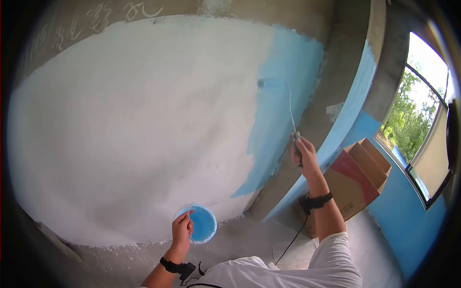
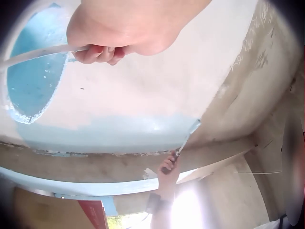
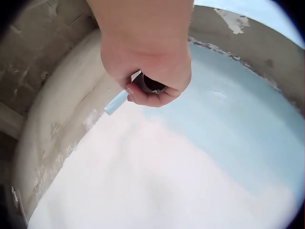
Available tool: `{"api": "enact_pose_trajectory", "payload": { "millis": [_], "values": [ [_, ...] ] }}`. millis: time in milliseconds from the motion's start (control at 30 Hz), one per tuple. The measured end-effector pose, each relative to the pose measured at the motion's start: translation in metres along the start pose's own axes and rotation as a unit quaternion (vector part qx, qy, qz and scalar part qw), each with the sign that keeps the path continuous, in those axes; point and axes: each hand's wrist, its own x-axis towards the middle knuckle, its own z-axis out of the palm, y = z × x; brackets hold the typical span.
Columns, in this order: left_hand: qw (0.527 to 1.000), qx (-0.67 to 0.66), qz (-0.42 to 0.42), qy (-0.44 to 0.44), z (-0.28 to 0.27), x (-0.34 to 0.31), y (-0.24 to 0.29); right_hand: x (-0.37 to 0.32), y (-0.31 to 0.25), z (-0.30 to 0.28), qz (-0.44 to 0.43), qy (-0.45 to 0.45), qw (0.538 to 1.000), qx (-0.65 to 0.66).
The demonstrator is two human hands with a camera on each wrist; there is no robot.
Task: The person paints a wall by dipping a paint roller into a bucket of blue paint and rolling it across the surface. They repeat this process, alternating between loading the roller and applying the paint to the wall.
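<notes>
Roller (image 1: 273, 83) sits at the blue paint's (image 1: 297, 57) edge on the wall (image 1: 144, 96), its grip (image 1: 298, 152) wrapped by the right hand's (image 1: 309, 156) curled fingers, seemingly for reach, while the left hand (image 1: 181, 231) clasps the bucket's (image 1: 214, 234) handle (image 2: 43, 51), perhaps keeping it close.

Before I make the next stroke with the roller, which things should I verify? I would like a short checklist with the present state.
1. Right hand grips the roller by its handle: ok.
2. Left hand holds the bucket by its handle: ok.
3. Blue paint in the bucket: ok.
4. Enough paint on the roller: cannot tell.
5. Wall painted blue throughout: not ok, a large part is white.
</notes>
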Motion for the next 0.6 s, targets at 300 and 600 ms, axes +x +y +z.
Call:
{"api": "enact_pose_trajectory", "payload": {
  "millis": [300, 600],
  "values": [
    [0.998, 0.003, 0.005, 0.063, -0.051, -0.014, 0.006, 0.125, -0.079, 0.037, -0.062, 0.006, 0.997, 0.035],
    [0.996, 0.020, 0.037, 0.079, -0.051, -0.007, 0.028, 0.171, -0.101, 0.047, -0.027, 0.015, 1.000, -0.002]
  ]
}}
